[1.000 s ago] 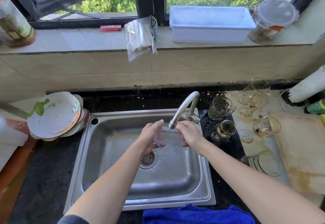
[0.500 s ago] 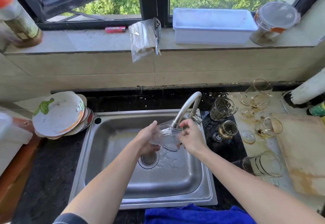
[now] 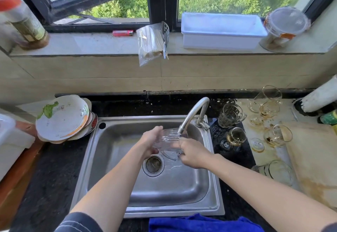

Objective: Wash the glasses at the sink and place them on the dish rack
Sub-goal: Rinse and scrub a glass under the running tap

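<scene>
Both hands held one clear glass (image 3: 169,141) at the centre of the frame. The left hand (image 3: 150,141) cupped its left side, fingers curled round the wall and thumb on top. The right hand (image 3: 191,154) gripped its right, lower end with fingers bent round it. The glass lay tilted on its side between the two palms, just under the spout of the faucet (image 3: 193,115), and water fell onto it. Whether any finger reached inside the glass could not be told.

Below the hands lay the steel sink (image 3: 145,211), with the drain (image 3: 153,164) just under the left wrist and wet ripples beside it. A blue cloth (image 3: 200,223) hung over the counter edge at the bottom of the frame.

To the right of the sink stood dirty glasses (image 3: 236,137), some upright and some on their sides, spread over a stained counter up to a cutting board (image 3: 313,158) at the right edge. At the left of the sink a stack of plates (image 3: 63,117) leaned near its corner.

Along the sill at the top sat a bottle (image 3: 23,22) at upper left, a red lighter (image 3: 122,33), a bag (image 3: 151,42) of sticks overhanging the edge, a white tub (image 3: 220,31) and a lidded jar (image 3: 284,27) at upper right.
</scene>
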Demonstrator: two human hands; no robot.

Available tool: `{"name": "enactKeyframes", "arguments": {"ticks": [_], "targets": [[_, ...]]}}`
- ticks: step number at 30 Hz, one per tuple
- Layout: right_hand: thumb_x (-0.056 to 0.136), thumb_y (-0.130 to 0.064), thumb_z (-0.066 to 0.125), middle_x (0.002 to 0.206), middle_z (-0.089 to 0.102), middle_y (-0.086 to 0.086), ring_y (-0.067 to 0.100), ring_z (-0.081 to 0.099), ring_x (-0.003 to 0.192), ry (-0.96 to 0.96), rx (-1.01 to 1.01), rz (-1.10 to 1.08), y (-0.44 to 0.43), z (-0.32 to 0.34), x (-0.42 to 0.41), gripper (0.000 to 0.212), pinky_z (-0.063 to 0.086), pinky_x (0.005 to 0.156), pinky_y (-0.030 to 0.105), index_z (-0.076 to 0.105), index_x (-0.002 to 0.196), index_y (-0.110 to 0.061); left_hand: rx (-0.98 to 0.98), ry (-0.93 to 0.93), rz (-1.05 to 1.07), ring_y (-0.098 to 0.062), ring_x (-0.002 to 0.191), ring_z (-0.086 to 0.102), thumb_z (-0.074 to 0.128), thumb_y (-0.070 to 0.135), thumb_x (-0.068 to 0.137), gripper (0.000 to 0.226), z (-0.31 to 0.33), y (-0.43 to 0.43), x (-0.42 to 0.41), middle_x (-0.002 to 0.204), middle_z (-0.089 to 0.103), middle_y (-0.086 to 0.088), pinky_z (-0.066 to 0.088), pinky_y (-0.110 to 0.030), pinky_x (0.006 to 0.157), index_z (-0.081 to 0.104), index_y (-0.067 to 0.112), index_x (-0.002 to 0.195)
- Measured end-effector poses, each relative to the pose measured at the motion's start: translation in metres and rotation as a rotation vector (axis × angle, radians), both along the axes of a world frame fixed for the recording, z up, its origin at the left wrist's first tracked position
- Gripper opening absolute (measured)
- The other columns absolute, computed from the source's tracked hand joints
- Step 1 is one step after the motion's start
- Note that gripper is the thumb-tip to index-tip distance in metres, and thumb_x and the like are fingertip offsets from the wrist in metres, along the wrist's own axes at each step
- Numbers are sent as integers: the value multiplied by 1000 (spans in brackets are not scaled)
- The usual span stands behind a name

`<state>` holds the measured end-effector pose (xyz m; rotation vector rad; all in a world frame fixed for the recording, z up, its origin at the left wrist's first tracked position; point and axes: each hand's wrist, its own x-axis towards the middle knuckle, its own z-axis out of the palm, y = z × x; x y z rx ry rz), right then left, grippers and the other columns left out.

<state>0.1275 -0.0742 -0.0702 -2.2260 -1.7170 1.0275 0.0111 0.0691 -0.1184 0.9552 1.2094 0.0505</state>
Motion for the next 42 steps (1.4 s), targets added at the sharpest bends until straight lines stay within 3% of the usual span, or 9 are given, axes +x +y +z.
{"name": "enactKeyframes", "arguments": {"ticks": [4, 9, 14, 18, 22, 25, 30, 38, 42], "targets": [[88, -4, 46, 141, 54, -1, 17, 45, 132, -51, 77, 115, -8, 6, 8, 45, 37, 108, 31, 58, 130, -12, -8, 29, 45, -16, 55, 41, 57, 45, 80, 33, -5, 9, -10, 88, 53, -6, 25, -21, 43, 60, 16, 95], [83, 1, 49, 116, 60, 5, 23, 56, 111, -130, 136, 207, 3, 13, -3, 32, 44, 85, 33, 60, 112, -10, -23, -3, -54, -14, 41, 43, 56, 39, 83, 22, 6, 4, 1, 62, 54, 2, 24, -22, 43, 57, 18, 82], [78, -2, 48, 129, 63, 3, 19, 52, 127, -219, 294, 354, -6, 6, 12, 47, 48, 98, 37, 64, 121, -12, 52, 93, -127, -15, 50, 44, 56, 45, 78, 25, -4, 15, -8, 82, 53, -3, 26, -19, 43, 59, 21, 85], [71, 2, 58, 105, 65, 7, 26, 60, 98, -244, 322, 335, -1, 4, -7, 36, 56, 78, 38, 65, 105, -8, 16, 108, -202, -14, 40, 47, 57, 42, 81, 24, 4, 14, 0, 69, 56, -1, 32, -16, 42, 60, 18, 82], [75, -10, 43, 114, 68, -5, 15, 59, 113, -279, 428, 416, -14, -15, 6, 42, 52, 77, 29, 69, 107, -19, -32, 213, -335, -16, 43, 44, 55, 42, 81, 24, 5, 17, -9, 68, 53, -2, 31, -18, 43, 57, 19, 82], [86, -23, 45, 113, 65, 1, 21, 56, 108, -292, 362, 340, -5, -25, 0, 34, 50, 91, 34, 64, 113, -17, -151, 86, -328, -20, 54, 53, 53, 45, 86, 29, 5, 6, -4, 70, 59, -3, 38, -26, 55, 59, 17, 90], [94, -45, 55, 81, 67, -2, 17, 58, 75, 50, 207, -115, 3, -12, -11, 32, 45, 71, 34, 69, 83, -18, -256, -123, -172, -13, 46, 42, 50, 56, 85, 40, -10, -1, -13, 69, 55, -3, 26, -19, 42, 59, 18, 95], [96, -25, 54, 128, 62, -6, 12, 53, 122, -105, 218, 156, -10, -8, 7, 28, 45, 100, 33, 65, 119, -15, -92, 59, -47, -11, 36, 30, 53, 52, 86, 33, -6, 5, -15, 52, 46, 3, 14, -15, 39, 51, 20, 77], [93, -25, 49, 128, 58, 0, 18, 53, 118, -175, 206, 173, 2, -20, -4, 30, 39, 101, 38, 62, 117, -15, -113, 40, -126, -12, 37, 35, 53, 52, 85, 33, 0, 8, -9, 54, 50, 3, 17, -18, 40, 53, 20, 76]]}}
